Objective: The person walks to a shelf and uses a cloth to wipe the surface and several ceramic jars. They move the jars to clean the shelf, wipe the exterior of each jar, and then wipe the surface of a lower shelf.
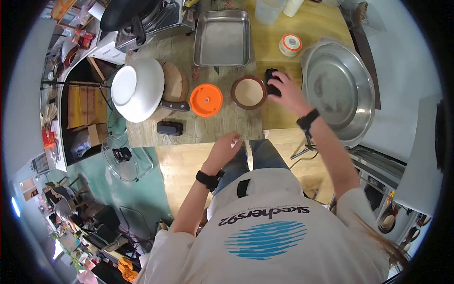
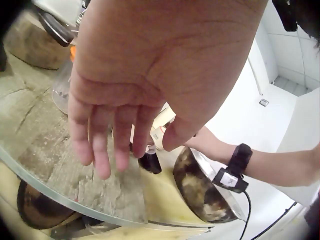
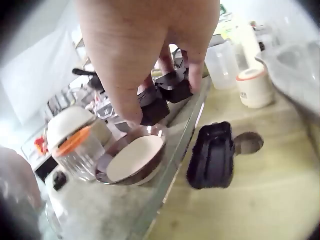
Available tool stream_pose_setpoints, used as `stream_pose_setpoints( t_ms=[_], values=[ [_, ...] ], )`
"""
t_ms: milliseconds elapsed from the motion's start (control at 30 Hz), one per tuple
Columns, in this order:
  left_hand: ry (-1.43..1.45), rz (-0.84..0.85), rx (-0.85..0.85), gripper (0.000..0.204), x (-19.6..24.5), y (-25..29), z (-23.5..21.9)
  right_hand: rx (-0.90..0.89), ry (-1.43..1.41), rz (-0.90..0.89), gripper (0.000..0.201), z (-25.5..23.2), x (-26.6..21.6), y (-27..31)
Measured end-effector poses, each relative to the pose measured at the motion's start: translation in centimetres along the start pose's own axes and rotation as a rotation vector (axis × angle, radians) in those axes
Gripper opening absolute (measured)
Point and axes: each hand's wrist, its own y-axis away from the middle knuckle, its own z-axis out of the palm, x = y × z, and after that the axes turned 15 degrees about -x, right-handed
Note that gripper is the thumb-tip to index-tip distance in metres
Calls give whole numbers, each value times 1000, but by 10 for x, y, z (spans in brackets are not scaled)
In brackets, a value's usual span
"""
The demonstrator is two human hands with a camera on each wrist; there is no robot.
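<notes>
Two black pieces [image 3: 162, 97] pinched in right hand [image 1: 285, 91], above brown bowl [image 1: 248, 92].

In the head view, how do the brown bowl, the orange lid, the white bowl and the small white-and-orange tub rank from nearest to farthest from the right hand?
From the right hand:
1. Brown bowl, just to its left.
2. White-and-orange tub, beyond it on the wooden board.
3. Orange lid, left of the brown bowl.
4. White bowl, farthest left.

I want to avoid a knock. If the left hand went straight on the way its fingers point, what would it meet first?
The left hand, open at the table's near edge, points toward the round brown bowl with pale contents. That bowl looks first in line, though depth is unclear; the orange round lid sits just left of that path.
</notes>
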Motion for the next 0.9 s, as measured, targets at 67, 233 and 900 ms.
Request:
stream_pose_setpoints(
  t_ms=[67, 233, 900],
  values=[
    [57, -10, 6, 24, 10, 0, -2, -130, 43, -93, 41, -9, 15, -13],
    [92, 3, 59, 22, 10, 5, 2, -597, 412, -159, 42, -3, 46, -34],
    [109, -75, 90, 23, 23, -4, 26, -338, 264, 68, 27, -12, 23, -34]
  ],
)
